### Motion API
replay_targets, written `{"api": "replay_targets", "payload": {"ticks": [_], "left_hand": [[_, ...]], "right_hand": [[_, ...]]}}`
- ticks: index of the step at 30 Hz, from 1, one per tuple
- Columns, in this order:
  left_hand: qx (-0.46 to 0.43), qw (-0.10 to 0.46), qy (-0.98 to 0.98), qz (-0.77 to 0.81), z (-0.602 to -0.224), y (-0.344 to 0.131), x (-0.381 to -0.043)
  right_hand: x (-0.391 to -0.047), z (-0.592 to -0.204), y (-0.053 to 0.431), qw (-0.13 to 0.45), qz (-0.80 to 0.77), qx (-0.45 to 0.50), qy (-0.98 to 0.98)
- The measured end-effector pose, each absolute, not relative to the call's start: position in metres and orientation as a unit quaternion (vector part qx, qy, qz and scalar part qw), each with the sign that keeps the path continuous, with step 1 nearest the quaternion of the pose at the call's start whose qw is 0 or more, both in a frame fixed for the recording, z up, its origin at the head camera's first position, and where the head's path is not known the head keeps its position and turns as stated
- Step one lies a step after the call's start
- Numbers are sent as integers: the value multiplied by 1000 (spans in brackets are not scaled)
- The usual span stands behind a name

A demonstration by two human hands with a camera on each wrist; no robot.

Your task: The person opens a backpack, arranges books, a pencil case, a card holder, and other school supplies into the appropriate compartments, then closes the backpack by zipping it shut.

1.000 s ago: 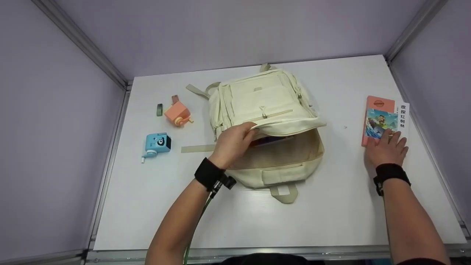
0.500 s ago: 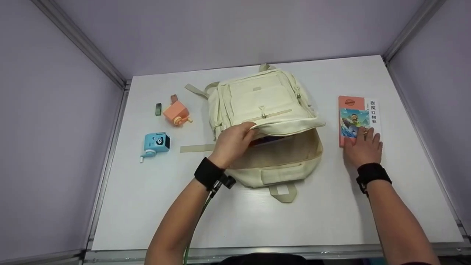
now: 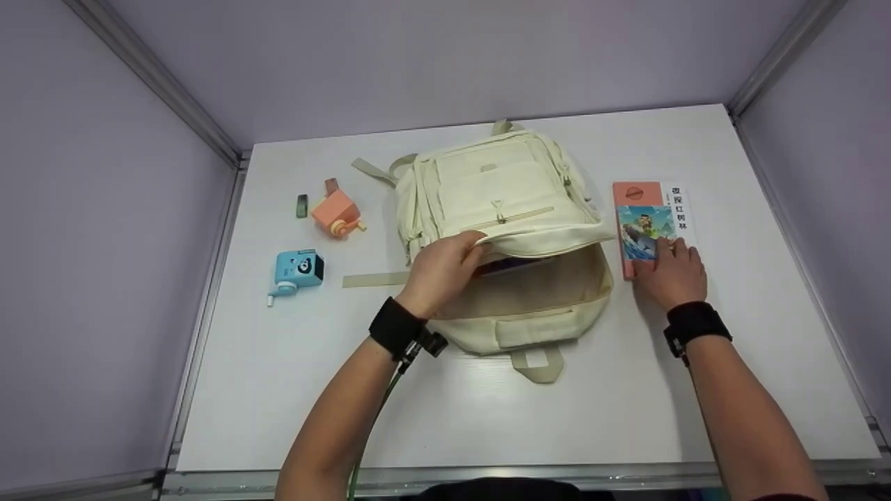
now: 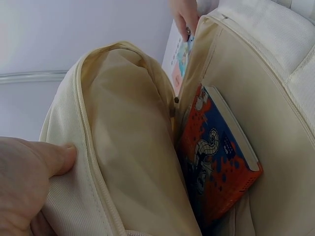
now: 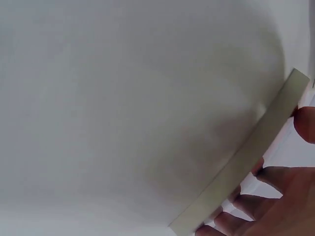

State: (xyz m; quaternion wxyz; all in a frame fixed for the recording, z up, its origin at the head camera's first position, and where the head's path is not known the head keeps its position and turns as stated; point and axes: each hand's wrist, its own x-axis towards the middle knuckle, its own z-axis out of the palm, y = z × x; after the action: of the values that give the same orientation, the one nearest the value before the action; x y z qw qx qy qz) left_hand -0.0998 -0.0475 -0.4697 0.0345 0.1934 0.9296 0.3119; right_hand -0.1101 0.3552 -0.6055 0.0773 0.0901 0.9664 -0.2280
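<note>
A cream backpack [image 3: 498, 181] lies unzipped on the white table, its mouth facing me. My left hand [image 3: 445, 271] pinches the edge of its upper panel and holds it raised, thumb on the outside in the left wrist view. Inside the bag sits a red and blue book [image 4: 221, 157], partly hidden in the head view. My right hand [image 3: 675, 275] rests on the lower part of a paperback book [image 3: 644, 226] with an orange and white cover, right of the bag. In the right wrist view its fingertips [image 5: 261, 169] touch the cover, above the page edge.
Left of the bag lie an orange pencil sharpener [image 3: 336, 212] with a crank, a blue pencil sharpener [image 3: 298, 270] and a small dark green block [image 3: 302, 206]. A bag strap [image 3: 376, 280] sticks out leftward. Grey panels [image 3: 139, 278] enclose the table.
My right hand has slid the orange and white book leftward over the table, close to the bag. My left hand keeps the bag's panel raised in the same place.
</note>
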Motion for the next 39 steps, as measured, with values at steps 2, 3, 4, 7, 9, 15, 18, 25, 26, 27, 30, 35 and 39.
{"api": "replay_targets", "payload": {"ticks": [2,3,4,7,9,15,18,25,26,27,30,35,39], "left_hand": [[191,35,930,312,-470,-48,-100],[191,35,930,313,-470,-48,-100],[191,34,930,313,-470,-48,-100],[192,36,929,313,-470,-47,-100],[191,37,929,314,-470,-48,-100],[194,35,931,307,-471,-47,-102],[195,33,931,307,-472,-47,-102],[196,33,932,303,-473,-47,-101],[195,32,933,301,-473,-47,-101],[195,32,934,299,-473,-47,-100],[196,33,933,299,-474,-47,-100],[195,39,931,306,-473,-46,-101],[193,39,931,308,-473,-47,-101]], "right_hand": [[-114,-600,359,80,-239,101,962],[-115,-597,361,84,-243,110,960],[-116,-595,363,87,-247,121,957],[-119,-587,370,105,-261,160,946],[-120,-581,375,124,-269,183,937],[-125,-567,388,191,-281,243,909],[-129,-560,389,210,-279,252,902],[-132,-545,389,261,-291,264,882],[-132,-543,388,266,-296,268,877],[-132,-542,389,271,-301,274,872],[-129,-540,389,276,-321,297,856],[-130,-548,393,265,-366,321,833],[-133,-558,397,224,-411,325,822]]}}
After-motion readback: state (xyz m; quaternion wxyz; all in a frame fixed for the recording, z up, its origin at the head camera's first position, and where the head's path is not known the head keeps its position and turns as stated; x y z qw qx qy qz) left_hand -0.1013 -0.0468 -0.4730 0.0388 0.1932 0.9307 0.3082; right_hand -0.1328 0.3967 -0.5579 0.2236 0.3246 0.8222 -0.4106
